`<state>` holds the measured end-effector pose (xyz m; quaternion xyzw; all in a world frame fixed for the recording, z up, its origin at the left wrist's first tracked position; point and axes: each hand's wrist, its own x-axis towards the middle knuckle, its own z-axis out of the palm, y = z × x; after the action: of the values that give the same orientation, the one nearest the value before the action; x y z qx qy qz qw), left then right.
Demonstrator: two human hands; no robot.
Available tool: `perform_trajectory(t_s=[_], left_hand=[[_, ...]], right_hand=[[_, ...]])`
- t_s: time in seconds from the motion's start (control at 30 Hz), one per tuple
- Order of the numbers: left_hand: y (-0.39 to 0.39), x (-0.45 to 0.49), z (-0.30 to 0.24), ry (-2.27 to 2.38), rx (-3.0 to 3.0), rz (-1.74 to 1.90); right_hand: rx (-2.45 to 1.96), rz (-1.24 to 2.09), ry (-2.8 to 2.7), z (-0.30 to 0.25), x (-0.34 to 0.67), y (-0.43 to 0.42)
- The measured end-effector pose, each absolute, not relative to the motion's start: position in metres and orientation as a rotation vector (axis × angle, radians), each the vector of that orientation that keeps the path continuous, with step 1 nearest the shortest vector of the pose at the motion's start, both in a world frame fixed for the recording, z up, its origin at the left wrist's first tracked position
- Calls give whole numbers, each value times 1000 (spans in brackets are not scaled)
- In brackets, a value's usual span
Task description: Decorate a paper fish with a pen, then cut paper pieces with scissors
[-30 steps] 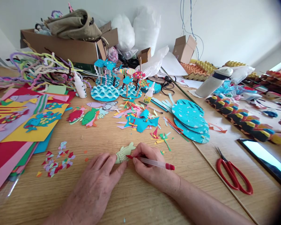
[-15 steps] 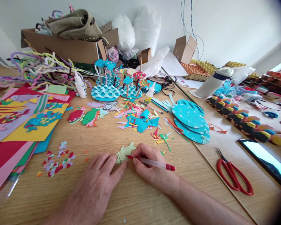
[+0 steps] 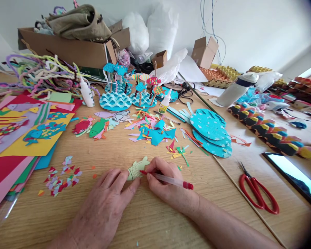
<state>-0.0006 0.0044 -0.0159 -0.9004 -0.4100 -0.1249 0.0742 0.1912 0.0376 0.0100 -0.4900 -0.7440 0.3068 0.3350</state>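
Note:
A pale green paper fish (image 3: 136,168) with scale lines drawn on it lies on the wooden table. The fingertips and thumb of my left hand (image 3: 109,193) hold its left end down against the tabletop. My right hand (image 3: 168,185) is closed round a red pen (image 3: 168,179) with a clear barrel. The pen's red tip meets the fish around its middle, among the scale lines. My right fingers partly cover the fish's right side near the tail.
Left are coloured paper sheets (image 3: 9,173) and small paper bits (image 3: 63,178). Beyond my hands lie cut paper fish (image 3: 97,128), paper scraps (image 3: 158,133) and glue bottles (image 3: 87,92). Red-handled scissors (image 3: 259,193), a thin stick (image 3: 238,186) and a tablet (image 3: 297,176) sit to the right.
The view has shifted slightly. Both hands keep nearly the same hold, and the pen tip stays on the fish.

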Motion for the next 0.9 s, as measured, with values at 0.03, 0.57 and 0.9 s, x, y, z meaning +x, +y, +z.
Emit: perform_trajectory(t_s=[0.03,0.57,0.9], left_hand=[[4,0,-16,-1228,-2701,-380],[3,1,-12,-1271,-2689,-363],[5,0,-15,-1222,-2700,-376]], right_hand=[[-1279,796,-1942,10,191,38],[-1305,871,-1902,14,193,37],[-1317,824,-1898,13,192,36]])
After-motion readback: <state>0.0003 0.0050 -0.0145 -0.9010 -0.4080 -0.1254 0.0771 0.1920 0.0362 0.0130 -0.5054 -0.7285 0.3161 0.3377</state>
